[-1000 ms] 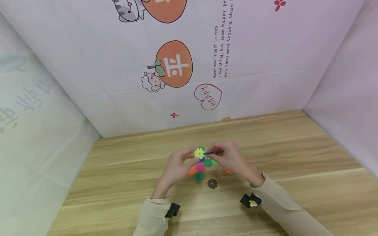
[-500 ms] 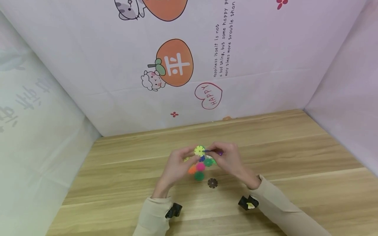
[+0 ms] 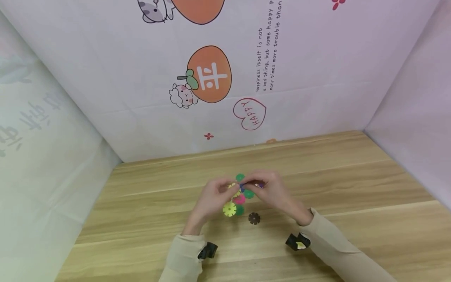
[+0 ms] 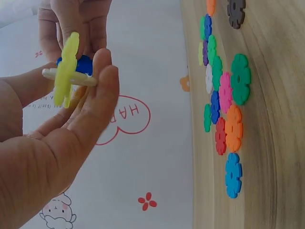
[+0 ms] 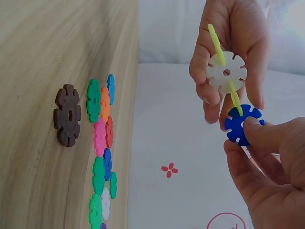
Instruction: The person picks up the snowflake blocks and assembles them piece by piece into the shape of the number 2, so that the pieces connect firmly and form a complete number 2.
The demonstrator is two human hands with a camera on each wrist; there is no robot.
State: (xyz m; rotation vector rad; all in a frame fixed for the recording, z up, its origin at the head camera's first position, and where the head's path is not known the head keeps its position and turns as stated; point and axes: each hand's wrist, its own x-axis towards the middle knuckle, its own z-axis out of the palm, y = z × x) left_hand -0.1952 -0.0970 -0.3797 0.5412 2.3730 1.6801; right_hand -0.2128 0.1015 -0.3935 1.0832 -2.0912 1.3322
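Observation:
My left hand holds a small chain of slotted plastic discs, with its fingers behind them in the right wrist view. In that chain a white disc carries a yellow disc on one side and a second yellow disc on the other. My right hand pinches a blue disc between thumb and fingers. The blue disc's edge meets the second yellow disc edge-on, right at a slot. Both hands are raised above the table, fingertips close together.
Several loose discs lie on the wooden table under the hands, among them a pink disc, an orange disc and a light blue disc. A brown disc lies apart, nearer the person. A printed cloth wall stands behind.
The held chain has turned, so one yellow disc now shows below my left thumb. My right hand has shifted slightly left, bringing the blue disc up against the chain.

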